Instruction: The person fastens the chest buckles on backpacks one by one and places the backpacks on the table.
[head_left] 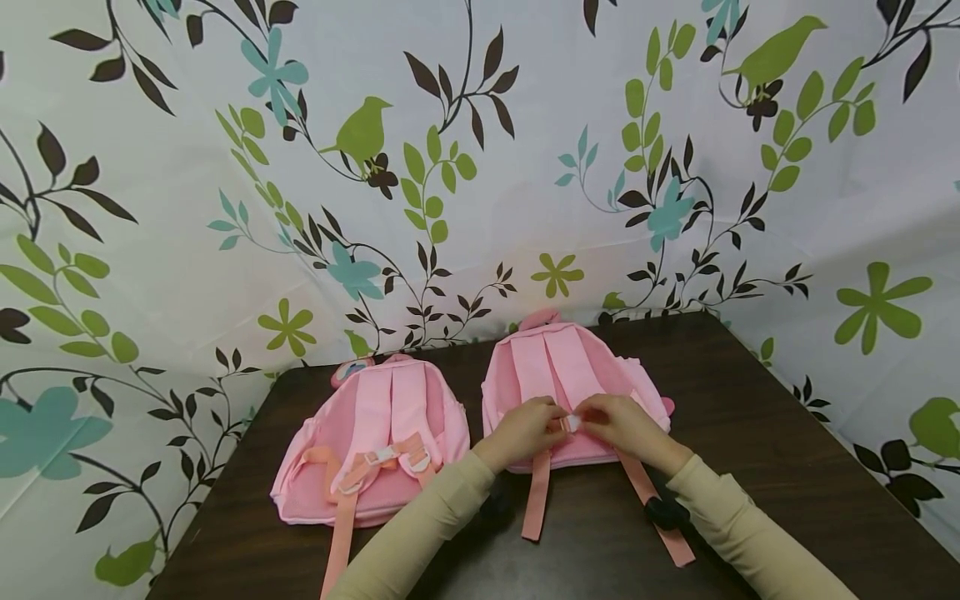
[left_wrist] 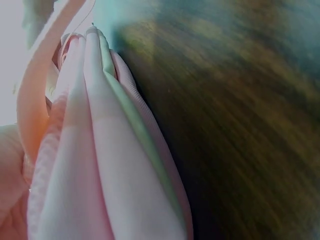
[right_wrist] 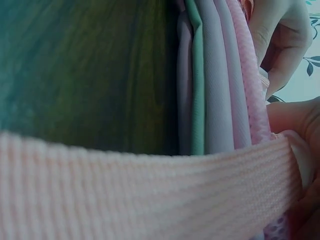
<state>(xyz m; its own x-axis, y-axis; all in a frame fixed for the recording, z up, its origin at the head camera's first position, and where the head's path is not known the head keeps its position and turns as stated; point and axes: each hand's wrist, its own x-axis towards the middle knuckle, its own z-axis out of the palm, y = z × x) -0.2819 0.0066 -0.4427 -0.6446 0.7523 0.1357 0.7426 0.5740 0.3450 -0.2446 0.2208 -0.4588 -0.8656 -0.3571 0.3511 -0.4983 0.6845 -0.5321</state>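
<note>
A pink backpack (head_left: 495, 375) lies on the table with its shoulder straps facing up. Over its lower part, both hands meet at a small white buckle (head_left: 573, 422). My left hand (head_left: 525, 429) pinches the buckle's left side, where a bit of peach webbing shows. From the other side, my right hand (head_left: 622, 425) holds the buckle between thumb and fingers. The fingers hide much of it. Two peach strap tails (head_left: 536, 500) hang from the backpack toward the near side. In the right wrist view, one wide webbing strap (right_wrist: 150, 190) crosses close to the camera.
To the left lies a second pink backpack (head_left: 300, 475), its white chest buckle (head_left: 384, 455) joined across the shoulder straps. Both bags rest on a dark wooden table (head_left: 787, 467). A patterned curtain (head_left: 510, 208) rises behind the table and along its sides.
</note>
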